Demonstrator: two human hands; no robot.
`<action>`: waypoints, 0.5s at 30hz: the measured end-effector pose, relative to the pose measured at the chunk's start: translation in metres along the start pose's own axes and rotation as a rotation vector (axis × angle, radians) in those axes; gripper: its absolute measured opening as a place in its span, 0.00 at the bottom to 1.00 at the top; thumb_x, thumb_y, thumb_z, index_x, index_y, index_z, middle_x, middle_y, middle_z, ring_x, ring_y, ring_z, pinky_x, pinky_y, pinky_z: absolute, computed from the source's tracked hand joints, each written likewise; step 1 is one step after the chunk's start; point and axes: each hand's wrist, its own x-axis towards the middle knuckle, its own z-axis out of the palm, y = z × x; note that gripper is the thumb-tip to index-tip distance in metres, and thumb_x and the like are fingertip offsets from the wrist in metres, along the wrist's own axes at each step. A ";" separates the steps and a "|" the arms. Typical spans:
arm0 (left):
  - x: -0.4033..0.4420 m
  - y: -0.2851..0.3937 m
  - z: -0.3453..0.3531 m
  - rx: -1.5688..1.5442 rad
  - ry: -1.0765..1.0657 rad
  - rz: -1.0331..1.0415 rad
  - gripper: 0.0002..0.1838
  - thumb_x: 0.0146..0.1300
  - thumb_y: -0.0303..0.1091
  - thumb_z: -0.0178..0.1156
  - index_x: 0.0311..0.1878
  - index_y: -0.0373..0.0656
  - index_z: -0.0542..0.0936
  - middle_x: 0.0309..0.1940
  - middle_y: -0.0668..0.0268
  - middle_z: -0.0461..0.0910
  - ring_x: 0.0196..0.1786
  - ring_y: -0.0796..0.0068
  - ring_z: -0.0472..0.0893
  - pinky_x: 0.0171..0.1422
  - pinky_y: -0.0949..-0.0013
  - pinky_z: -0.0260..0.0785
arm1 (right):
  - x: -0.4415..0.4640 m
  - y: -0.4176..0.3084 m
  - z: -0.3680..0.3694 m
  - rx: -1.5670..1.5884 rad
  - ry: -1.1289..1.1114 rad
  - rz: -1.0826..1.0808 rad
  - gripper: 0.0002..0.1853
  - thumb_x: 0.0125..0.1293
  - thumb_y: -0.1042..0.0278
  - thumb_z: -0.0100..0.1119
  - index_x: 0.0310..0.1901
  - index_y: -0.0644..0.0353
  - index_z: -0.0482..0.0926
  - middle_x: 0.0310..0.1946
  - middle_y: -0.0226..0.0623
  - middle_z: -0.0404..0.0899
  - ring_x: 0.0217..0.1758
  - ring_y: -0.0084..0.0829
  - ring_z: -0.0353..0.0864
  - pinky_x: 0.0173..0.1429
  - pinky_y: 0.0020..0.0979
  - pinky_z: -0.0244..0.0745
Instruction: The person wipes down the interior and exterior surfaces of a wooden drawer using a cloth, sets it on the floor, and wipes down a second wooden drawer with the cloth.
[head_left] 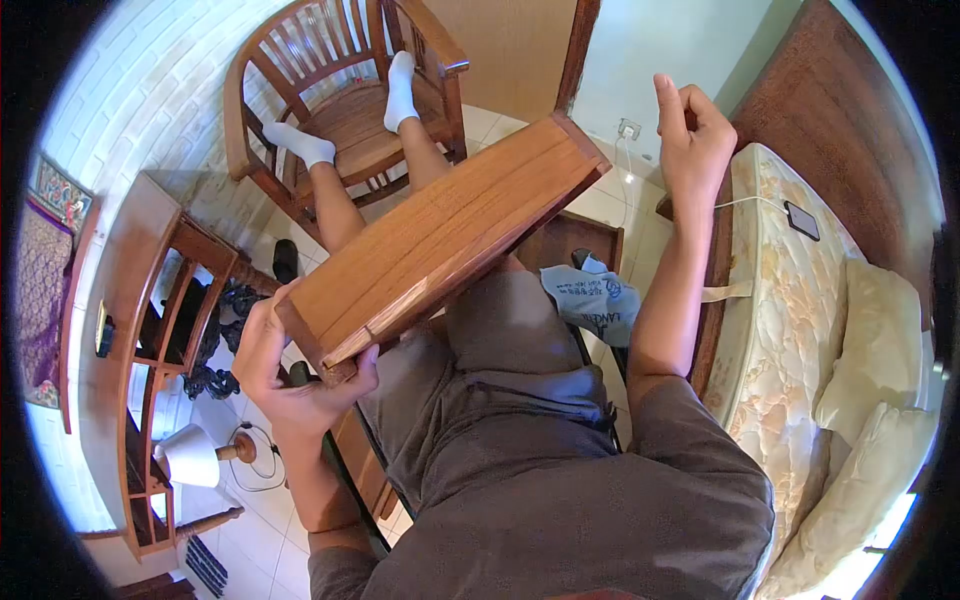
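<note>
A long brown wooden drawer [450, 225] is tilted across my lap, its near end low at the left and its far end raised to the right. My left hand [300, 360] grips the near end, thumb on the lower edge and fingers round the corner. A pale, worn strip runs along that lower edge. Away from the drawer, my right hand [695, 140] is raised with its fingers curled in and its thumb pointing up. Nothing shows in it. The drawer's underside and inside are hidden.
My feet in white socks rest on a wooden armchair [350, 150]. A bare mattress [770, 330] with a phone [802, 221] on a cable lies right. Shelves [150, 370] and a lamp [190, 455] stand left. A printed grey-blue cloth [595, 300] hangs beside my thigh.
</note>
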 end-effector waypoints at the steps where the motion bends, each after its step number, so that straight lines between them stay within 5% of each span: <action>1: 0.000 -0.001 -0.001 -0.008 -0.011 -0.010 0.35 0.37 0.33 0.81 0.53 0.31 0.85 0.50 0.55 0.85 0.52 0.60 0.86 0.62 0.62 0.76 | 0.005 0.012 0.000 -0.146 -0.025 0.049 0.15 0.78 0.61 0.67 0.37 0.64 0.80 0.25 0.41 0.79 0.30 0.33 0.77 0.36 0.39 0.71; 3: -0.001 -0.002 -0.002 -0.009 -0.015 -0.018 0.35 0.36 0.33 0.81 0.54 0.31 0.85 0.50 0.55 0.85 0.52 0.60 0.86 0.62 0.61 0.76 | 0.010 0.043 0.002 -0.438 -0.078 0.145 0.12 0.73 0.64 0.70 0.51 0.62 0.86 0.35 0.52 0.88 0.40 0.49 0.90 0.45 0.48 0.81; 4: -0.001 -0.002 -0.002 -0.011 -0.018 -0.023 0.35 0.36 0.33 0.81 0.54 0.31 0.85 0.50 0.55 0.85 0.52 0.60 0.86 0.62 0.61 0.76 | 0.006 0.050 -0.003 -0.583 -0.141 0.217 0.30 0.69 0.64 0.72 0.72 0.53 0.77 0.50 0.54 0.90 0.58 0.59 0.87 0.60 0.58 0.82; 8: 0.001 -0.002 0.001 0.005 0.009 0.005 0.36 0.35 0.33 0.82 0.54 0.32 0.86 0.49 0.55 0.86 0.51 0.60 0.86 0.61 0.61 0.77 | 0.004 0.071 -0.024 -0.595 -0.125 0.082 0.39 0.67 0.55 0.74 0.78 0.50 0.71 0.53 0.49 0.90 0.57 0.56 0.88 0.60 0.53 0.82; 11: 0.002 -0.003 0.002 0.018 0.012 0.034 0.36 0.34 0.33 0.83 0.53 0.33 0.86 0.48 0.55 0.87 0.49 0.60 0.87 0.59 0.62 0.79 | -0.005 0.032 -0.026 -0.467 -0.355 0.142 0.42 0.65 0.53 0.76 0.78 0.54 0.70 0.54 0.51 0.89 0.58 0.53 0.88 0.61 0.51 0.82; 15: 0.000 -0.007 0.001 -0.009 0.004 -0.003 0.37 0.36 0.32 0.83 0.56 0.32 0.85 0.49 0.55 0.86 0.50 0.60 0.87 0.58 0.63 0.80 | -0.048 0.063 0.012 -0.096 -0.952 0.155 0.49 0.60 0.44 0.81 0.77 0.59 0.71 0.58 0.52 0.87 0.59 0.46 0.87 0.62 0.47 0.81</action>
